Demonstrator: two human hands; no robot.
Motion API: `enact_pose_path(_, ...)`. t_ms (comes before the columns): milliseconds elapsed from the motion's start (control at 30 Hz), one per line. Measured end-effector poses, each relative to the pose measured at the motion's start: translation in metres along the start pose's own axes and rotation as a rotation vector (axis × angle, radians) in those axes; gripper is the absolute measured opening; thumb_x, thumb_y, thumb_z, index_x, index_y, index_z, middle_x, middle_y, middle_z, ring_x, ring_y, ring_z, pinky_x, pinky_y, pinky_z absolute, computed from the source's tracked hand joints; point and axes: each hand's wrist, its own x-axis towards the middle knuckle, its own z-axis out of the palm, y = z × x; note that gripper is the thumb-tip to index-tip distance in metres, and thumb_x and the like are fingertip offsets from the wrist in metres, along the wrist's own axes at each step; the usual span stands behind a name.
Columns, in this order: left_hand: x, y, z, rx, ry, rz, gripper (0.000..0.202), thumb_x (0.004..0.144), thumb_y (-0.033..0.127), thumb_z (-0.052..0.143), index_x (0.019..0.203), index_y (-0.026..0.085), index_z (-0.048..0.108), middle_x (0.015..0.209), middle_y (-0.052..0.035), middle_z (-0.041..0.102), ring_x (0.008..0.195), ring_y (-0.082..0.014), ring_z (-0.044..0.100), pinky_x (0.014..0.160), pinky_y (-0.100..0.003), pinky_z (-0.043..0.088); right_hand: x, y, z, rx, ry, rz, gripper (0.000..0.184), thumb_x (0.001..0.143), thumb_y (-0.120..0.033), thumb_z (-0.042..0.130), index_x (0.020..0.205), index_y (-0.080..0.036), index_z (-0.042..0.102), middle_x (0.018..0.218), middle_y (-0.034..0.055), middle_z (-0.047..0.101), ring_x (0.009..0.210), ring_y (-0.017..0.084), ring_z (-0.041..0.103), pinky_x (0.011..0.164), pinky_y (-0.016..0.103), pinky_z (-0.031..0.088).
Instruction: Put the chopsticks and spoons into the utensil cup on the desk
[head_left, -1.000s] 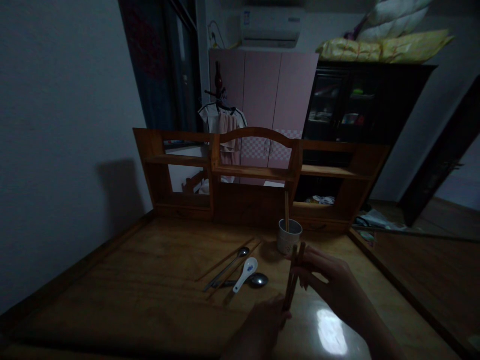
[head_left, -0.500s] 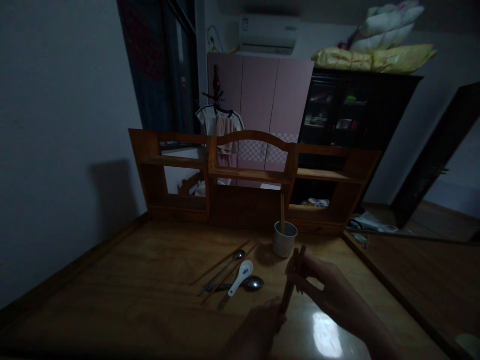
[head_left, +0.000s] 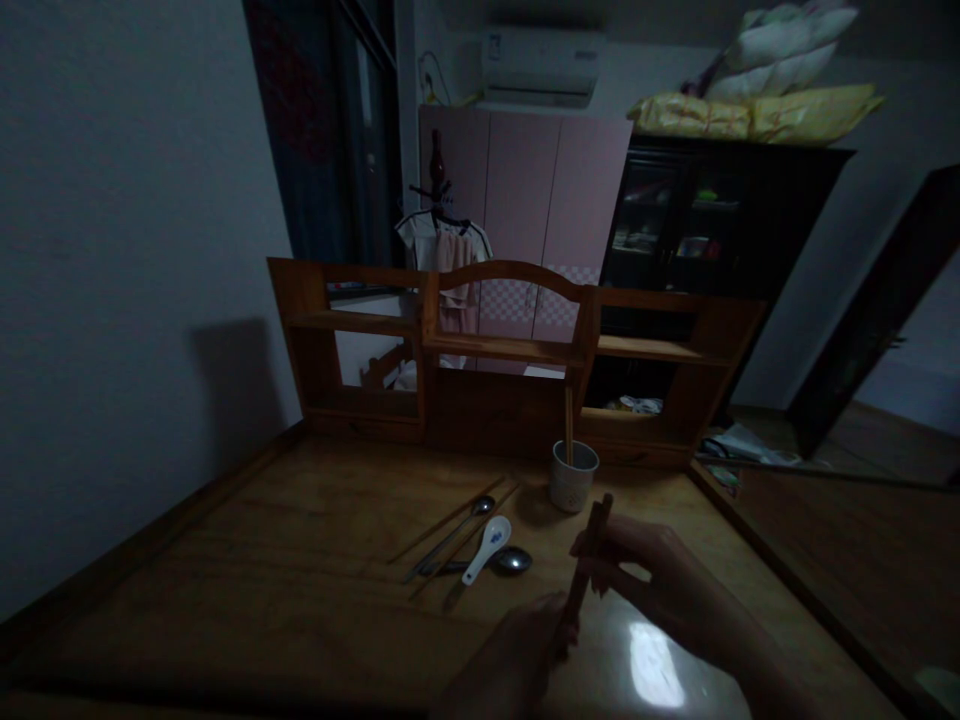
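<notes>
1. Upper ends of the held chopsticks (head_left: 580, 590) have been brought together; a clear gap was shown a second ago. Cutlery layout unchanged, view slightly shifted.
2. Held chopsticks: kept slanted above the near right part of the surface (head_left: 262, 600), in front of the cup (head_left: 574, 490), upper ends tipped toward it.
3. Left hand (head_left: 525, 640): closed around the lower ends; finger detail lost in shadow.
4. Right hand (head_left: 671, 575): thumb and fingertips pinched on the upper part, loop left between thumb and forefinger. Pair probably gripped at two points so both sticks are kept aligned.
5. Cup: stood upright, likely used as a holder; upright chopsticks (head_left: 569, 425) kept near-vertical by its wall. Round, pale grey, dotted pattern low on the side; material can't be told.
6. Loose chopsticks (head_left: 447, 520): two, thin, wood-toned, laid roughly parallel; long-handled teaspoon (head_left: 486, 505) set between, shiny metal, small oval bowl.
7. Soup spoon (head_left: 489, 548): white, glossy, probably ceramic, blue motif in bowl. Laid across the handle of the metal spoon (head_left: 514, 560), so probably propped slightly. Metal spoon: dark handle, broad polished bowl, highlight caught.
8. Surface: smooth, grained wood; glare patch by right hand.
</notes>
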Motion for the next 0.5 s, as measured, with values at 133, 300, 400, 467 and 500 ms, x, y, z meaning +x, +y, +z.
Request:
enact_pose_path(133, 0.013, -0.017, 0.006, 0.163, 0.06, 0.093, 0.027, 0.093, 0.031, 0.043, 0.105, 0.02, 0.064, 0.099, -0.0037, 0.066, 0.086, -0.0171, 0.058, 0.075, -0.025, 0.043, -0.003, 0.0, 0.005, 0.012, 0.018, 0.007, 0.007, 0.093, -0.024, 0.057, 0.096, -0.02, 0.062, 0.087, 0.0015, 0.066, 0.075, 0.014, 0.064, 0.066, 0.024, 0.052)
enact_pose_path(300, -0.001, -0.029, 0.001, 0.299, 0.291, 0.236, 0.021, 0.085, 0.03, 0.06, 0.104, 0.021, 0.065, 0.107, -0.0057, 0.065, 0.102, -0.0207, 0.056, 0.087, -0.027, 0.042, -0.005, 0.002, -0.009, 0.051, 0.035, -0.008, 0.013, 0.094, -0.029, 0.054, 0.098, -0.019, 0.062, 0.085, 0.0033, 0.066, 0.073, 0.016, 0.065, 0.065, 0.026, 0.053)
enact_pose_path(400, -0.016, -0.038, -0.002, 0.284, 0.383, 0.139, 0.011, 0.084, 0.027, 0.06, 0.082, 0.018, 0.065, 0.087, -0.0046, 0.066, 0.082, -0.0179, 0.06, 0.074, -0.024, 0.045, 0.001, 0.008, -0.047, 0.058, 0.158, -0.02, 0.017, 0.093, -0.035, 0.056, 0.098, -0.02, 0.063, 0.083, 0.0037, 0.067, 0.072, 0.017, 0.066, 0.066, 0.028, 0.054)
enact_pose_path(467, -0.024, -0.042, -0.004, 0.234, 0.419, 0.067, 0.011, 0.08, 0.028, 0.062, 0.076, 0.018, 0.064, 0.082, -0.0033, 0.066, 0.076, -0.0164, 0.06, 0.069, -0.022, 0.045, 0.013, 0.015, -0.08, 0.028, 0.357, -0.046, 0.018, 0.089, -0.038, 0.062, 0.097, -0.021, 0.065, 0.082, 0.0035, 0.068, 0.076, 0.019, 0.066, 0.068, 0.029, 0.053)
enact_pose_path(500, -0.026, -0.042, -0.004, 0.201, 0.438, 0.027, 0.011, 0.077, 0.029, 0.065, 0.076, 0.019, 0.064, 0.081, -0.0027, 0.067, 0.075, -0.0163, 0.06, 0.069, -0.021, 0.045, 0.022, 0.02, -0.097, 0.011, 0.479, -0.05, 0.021, 0.088, -0.039, 0.063, 0.1, -0.023, 0.065, 0.086, 0.0039, 0.069, 0.079, 0.02, 0.065, 0.07, 0.029, 0.053)
